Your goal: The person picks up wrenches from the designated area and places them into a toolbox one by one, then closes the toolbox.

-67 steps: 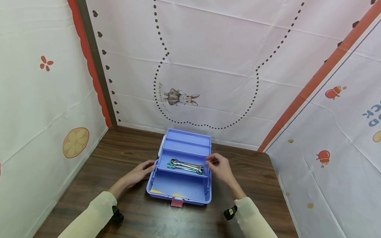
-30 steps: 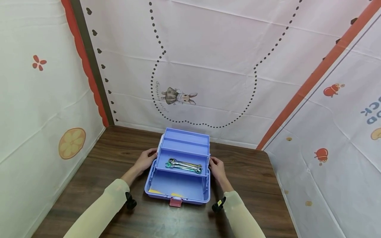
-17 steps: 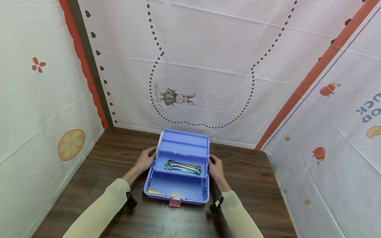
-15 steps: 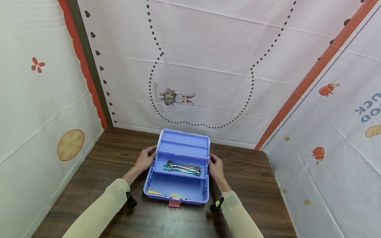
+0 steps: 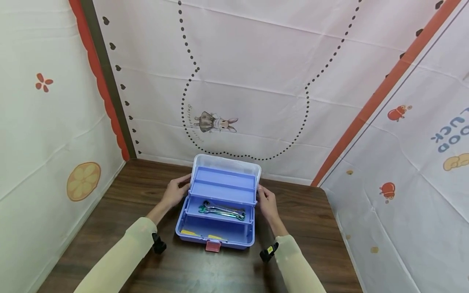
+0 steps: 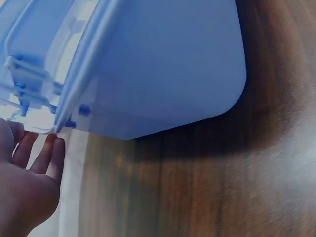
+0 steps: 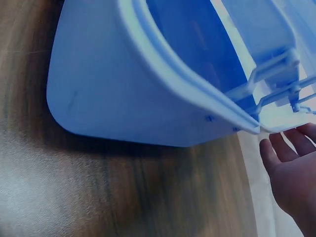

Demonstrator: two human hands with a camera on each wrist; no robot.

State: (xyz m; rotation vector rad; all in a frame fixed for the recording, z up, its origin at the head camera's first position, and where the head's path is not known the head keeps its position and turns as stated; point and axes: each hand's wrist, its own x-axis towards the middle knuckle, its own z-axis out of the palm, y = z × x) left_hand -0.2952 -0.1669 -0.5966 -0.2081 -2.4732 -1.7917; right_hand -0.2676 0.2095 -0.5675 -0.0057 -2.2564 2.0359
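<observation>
A blue toolbox (image 5: pixel 238 245) stands on the table with its stepped trays spread and its clear lid (image 5: pixel 227 162) raised behind them. My left hand (image 5: pixel 175 192) holds the lid's left side; in the left wrist view, fingertips (image 6: pixel 58 148) curl behind the lid's edge. On the opposite side, my right hand (image 5: pixel 268 202) grips the lid's right edge, its fingers (image 7: pixel 270 150) bent behind it in the right wrist view. Several silver and green wrenches (image 5: pixel 224 211) lie in the middle tray. The upper tray (image 5: pixel 224 183) looks bare. Yellow-handled items (image 5: pixel 188 232) show in the bottom compartment.
The dark wooden table (image 5: pixel 205 272) extends around the toolbox. A printed white cloth wall (image 5: pixel 249 81) rises close behind the lid, with others left and right. The red latch (image 5: pixel 213 245) hangs at the toolbox's front.
Both hands came to the lid's sides and took hold. The lid has swung up into view behind the trays, and the trays have shifted forward and lower over the bottom compartment.
</observation>
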